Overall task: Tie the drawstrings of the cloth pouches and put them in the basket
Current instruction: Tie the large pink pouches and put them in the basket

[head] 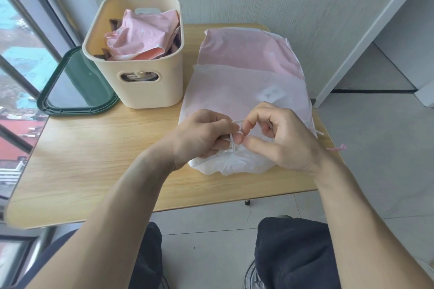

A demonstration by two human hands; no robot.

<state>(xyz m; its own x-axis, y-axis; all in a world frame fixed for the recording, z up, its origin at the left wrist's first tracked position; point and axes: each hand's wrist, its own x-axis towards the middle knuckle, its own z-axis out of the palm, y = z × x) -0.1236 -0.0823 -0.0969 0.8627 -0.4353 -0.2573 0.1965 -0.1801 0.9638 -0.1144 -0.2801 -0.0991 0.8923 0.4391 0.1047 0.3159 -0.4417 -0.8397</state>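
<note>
**Both hands on the white cord at the pouch mouth**

One light wooden surface [94,162], rounded corners, grain running across; one cream plastic basket [150,87] at its far left, rounded box shape, an oval handle slot in each visible end; one dark green lid [54,101] leaning behind and left of the basket, partly off the surface edge.

Pouches: a flat stack [249,73] on the right half of the surface, thin pale pink and white cloth, slightly see-through; number in the stack cannot be counted; crumpled pink pouches [143,35] fill the basket, count also unclear. A faint square label shows through the top pouch; its writing cannot be read.

Top pouch's near end gathered into white puckers [232,162] close to the surface's front edge. Left hand [202,134] curled, fingers pinching the thin white drawstring [232,143]; right hand [279,134] curled beside it, thumb and forefinger nipped on the same cord; fingertips of the two hands nearly touching.

One loose pink cord end [338,147] at the right edge.
</note>
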